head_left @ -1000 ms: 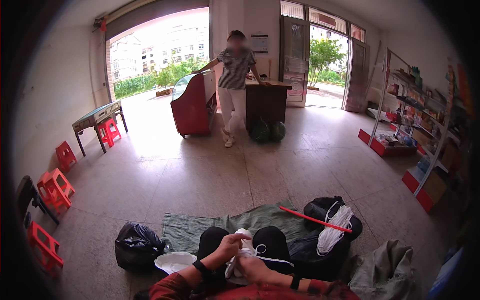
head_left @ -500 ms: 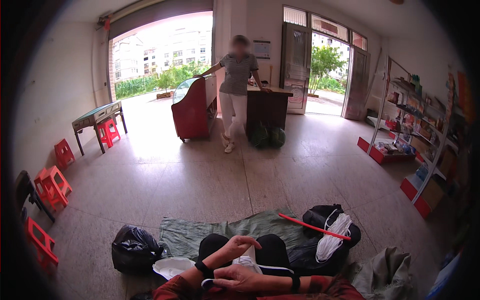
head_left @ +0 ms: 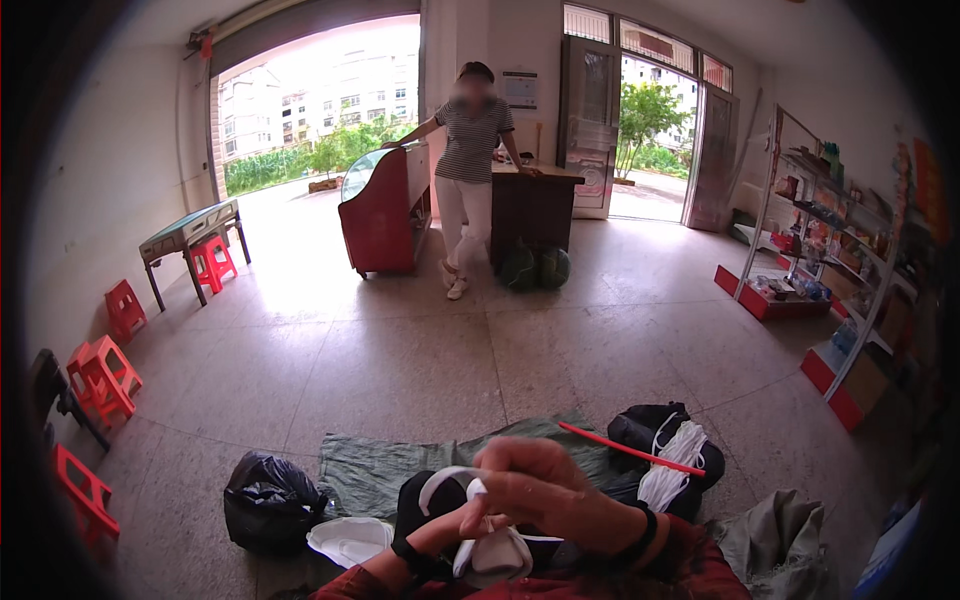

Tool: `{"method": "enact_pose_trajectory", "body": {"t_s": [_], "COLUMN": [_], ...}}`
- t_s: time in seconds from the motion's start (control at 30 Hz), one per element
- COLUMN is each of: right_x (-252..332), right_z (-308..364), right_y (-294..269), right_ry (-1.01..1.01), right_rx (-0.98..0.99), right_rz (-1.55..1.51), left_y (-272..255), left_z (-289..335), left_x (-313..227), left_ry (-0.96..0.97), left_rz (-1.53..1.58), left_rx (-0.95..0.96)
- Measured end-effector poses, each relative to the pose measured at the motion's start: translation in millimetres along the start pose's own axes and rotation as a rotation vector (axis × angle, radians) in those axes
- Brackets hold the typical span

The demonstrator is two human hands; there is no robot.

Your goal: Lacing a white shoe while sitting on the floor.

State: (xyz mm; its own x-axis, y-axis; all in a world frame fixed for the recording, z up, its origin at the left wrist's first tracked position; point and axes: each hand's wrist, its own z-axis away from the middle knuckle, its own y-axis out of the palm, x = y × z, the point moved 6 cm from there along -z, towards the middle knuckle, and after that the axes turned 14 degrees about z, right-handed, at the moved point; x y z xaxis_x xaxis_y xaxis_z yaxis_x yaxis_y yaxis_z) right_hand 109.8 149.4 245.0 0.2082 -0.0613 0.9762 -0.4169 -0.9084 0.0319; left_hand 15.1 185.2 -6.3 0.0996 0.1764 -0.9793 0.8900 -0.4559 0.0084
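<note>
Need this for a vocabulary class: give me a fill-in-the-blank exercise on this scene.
1. The wrist bands behind the left hand and right hand are both coloured ____.
2. The coiled white cord lies to the ____ of the white shoe.
3. The thin rod lying across that cord is coloured ____.

Missing words: black; right; red.

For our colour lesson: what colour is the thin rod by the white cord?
Red: the thin rod shows best in the head view.
</note>
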Motion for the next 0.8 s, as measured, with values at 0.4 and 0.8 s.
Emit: {"method": "enact_pose_trajectory", "body": {"t_s": [0.4, 0.8], "right_x": [-187.6, -241.2], "right_z": [29.3, 81.2], "right_y": [-136.7, -97.8], "right_ry": [0.533, 0.316], "right_rx": [-0.237, -0.230], "right_rz": [0.599, 0.630], "left_y": [1.6, -15.9], "left_z": [72.5, 102.7], "left_x": [-32.9, -30.7], "left_ry": [-0.083, -0.018], "left_rz": [0.456, 0.867], "left_rx": [-0.612, -0.778]}}
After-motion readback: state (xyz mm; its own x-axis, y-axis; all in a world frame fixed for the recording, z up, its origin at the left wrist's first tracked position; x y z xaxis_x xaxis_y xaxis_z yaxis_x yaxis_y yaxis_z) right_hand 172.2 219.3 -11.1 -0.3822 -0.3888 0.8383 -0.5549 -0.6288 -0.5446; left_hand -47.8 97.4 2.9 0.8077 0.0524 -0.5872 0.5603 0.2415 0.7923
